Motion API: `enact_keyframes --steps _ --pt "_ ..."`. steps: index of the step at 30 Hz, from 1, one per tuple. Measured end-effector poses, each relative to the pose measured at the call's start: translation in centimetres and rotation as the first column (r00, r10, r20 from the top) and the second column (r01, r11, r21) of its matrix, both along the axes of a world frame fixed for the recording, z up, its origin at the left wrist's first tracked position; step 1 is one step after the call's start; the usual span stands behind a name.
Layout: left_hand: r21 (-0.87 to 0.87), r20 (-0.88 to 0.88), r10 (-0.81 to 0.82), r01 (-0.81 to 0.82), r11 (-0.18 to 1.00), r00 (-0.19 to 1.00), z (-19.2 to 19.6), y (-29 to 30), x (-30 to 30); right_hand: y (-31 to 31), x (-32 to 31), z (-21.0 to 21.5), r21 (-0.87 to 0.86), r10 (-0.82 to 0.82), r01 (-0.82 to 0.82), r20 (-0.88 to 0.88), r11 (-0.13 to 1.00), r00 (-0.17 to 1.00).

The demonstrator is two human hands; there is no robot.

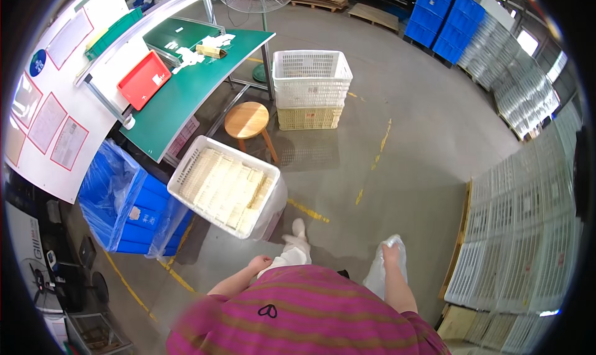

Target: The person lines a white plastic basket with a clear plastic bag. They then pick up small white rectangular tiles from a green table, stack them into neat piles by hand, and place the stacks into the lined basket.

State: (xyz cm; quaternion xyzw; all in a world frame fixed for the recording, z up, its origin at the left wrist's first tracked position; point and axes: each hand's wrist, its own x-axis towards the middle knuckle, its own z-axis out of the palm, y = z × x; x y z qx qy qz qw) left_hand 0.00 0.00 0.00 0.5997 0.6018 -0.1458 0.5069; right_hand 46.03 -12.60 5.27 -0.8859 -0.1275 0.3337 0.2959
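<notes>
My right hand (pixel 391 253) grips a clear plastic bag (pixel 376 277) that hangs at my right side, bunched at the top. My left hand (pixel 261 263) is down by my left thigh, its fingers curled in and no object showing in it. Nearest to that hand, ahead and to the left, stands a white plastic crate (pixel 208 214). Rows of cream-coloured pieces (pixel 226 184) are packed inside it; their exact kind cannot be made out.
A wooden stool (pixel 247 120) stands beyond the crate, beside a green-topped workbench (pixel 162 120) bearing a red tray (pixel 143 81). Stacked baskets (pixel 312 94) are farther ahead. A blue bin (pixel 144 215) lined with plastic is at left; tall stacked white crates (pixel 496 249) line the right.
</notes>
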Motion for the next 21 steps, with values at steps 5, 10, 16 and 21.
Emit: enact_keyframes --steps 5,10,16,21 --pt "0.032 0.092 0.083 -0.086 0.996 0.992 -2.8 10.7 6.9 11.0 2.6 -3.8 0.095 0.146 -0.152 0.061 0.984 0.987" --pt "0.057 0.194 0.029 -0.041 0.998 0.980 -2.1 24.5 12.9 12.7 11.4 -7.9 0.163 -0.318 0.360 -0.237 0.918 0.918" --pt "0.060 0.441 0.294 -0.354 0.933 0.848 0.6 36.4 18.6 18.8 21.9 -5.5 0.398 -0.621 0.718 -0.363 0.571 0.695" --pt "-0.023 0.439 0.320 -0.345 0.938 0.840 -1.1 41.0 21.5 26.0 32.8 -5.0 -0.055 -0.414 0.479 0.423 0.876 0.806"
